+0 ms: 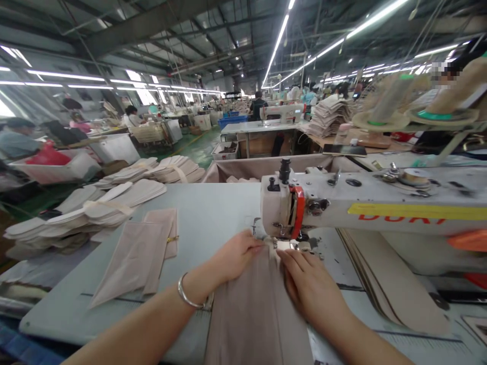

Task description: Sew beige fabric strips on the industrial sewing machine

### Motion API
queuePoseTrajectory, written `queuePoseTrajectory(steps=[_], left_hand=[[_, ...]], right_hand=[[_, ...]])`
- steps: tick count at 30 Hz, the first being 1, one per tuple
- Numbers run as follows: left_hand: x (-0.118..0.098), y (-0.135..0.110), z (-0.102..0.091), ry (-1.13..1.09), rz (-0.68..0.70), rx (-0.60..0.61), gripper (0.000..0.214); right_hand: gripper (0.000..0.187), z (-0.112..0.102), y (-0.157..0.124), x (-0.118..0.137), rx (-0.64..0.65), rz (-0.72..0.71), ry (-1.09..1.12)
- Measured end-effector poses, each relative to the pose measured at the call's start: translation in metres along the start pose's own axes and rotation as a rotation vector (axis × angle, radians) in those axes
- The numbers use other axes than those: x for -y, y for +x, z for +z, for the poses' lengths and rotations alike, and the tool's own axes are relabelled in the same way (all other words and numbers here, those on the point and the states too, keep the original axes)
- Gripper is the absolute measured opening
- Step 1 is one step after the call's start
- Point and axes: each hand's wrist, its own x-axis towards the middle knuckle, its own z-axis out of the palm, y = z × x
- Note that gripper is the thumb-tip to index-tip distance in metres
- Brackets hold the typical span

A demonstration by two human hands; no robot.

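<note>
A long strip of beige-pink fabric (247,314) runs from the table's front edge up to the needle area of a white sewing machine (327,197). My left hand (238,253), with a silver bangle at the wrist, pinches the fabric's left side just before the presser foot. On the other side my right hand (310,276) has its fingers drawn together at the fabric's right edge, close to the foot; its thumb is partly hidden. The needle itself is hidden behind the machine head.
Finished-looking fabric pieces (133,253) lie left on the table (194,203). Banded stacks of pale panels (106,203) sit beyond. Under the machine arm rest curved panels (395,279). Thread cones (391,101) stand back right. A fabric-lined bin (243,170) is behind; people work farther off.
</note>
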Motion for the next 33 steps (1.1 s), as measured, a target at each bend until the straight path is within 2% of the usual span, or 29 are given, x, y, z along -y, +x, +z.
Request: queuePoseTrajectory(steps=[3, 6, 10, 19, 26, 33], left_hand=[[-0.01, 0.019, 0.018, -0.028, -0.082, -0.024, 0.015], [-0.008, 0.028, 0.025, -0.03, -0.142, -0.022, 0.007], [-0.007, 0.032, 0.025, -0.026, -0.16, -0.025, 0.01], [-0.017, 0.033, 0.028, 0.06, -0.206, -0.092, 0.012], [-0.018, 0.034, 0.028, 0.064, -0.21, -0.08, 0.013], [-0.019, 0.034, 0.032, 0.063, -0.234, -0.128, 0.011]], right_hand=[[0.048, -0.001, 0.001, 0.002, 0.012, 0.024, -0.004], [0.051, -0.001, 0.002, 0.003, 0.023, 0.059, 0.002], [0.05, -0.001, 0.002, 0.003, 0.026, 0.075, 0.007], [0.048, -0.002, 0.002, 0.004, 0.001, 0.056, 0.034], [0.051, -0.003, 0.002, 0.005, -0.011, 0.064, 0.06], [0.044, -0.003, 0.002, 0.006, -0.003, 0.079, 0.059]])
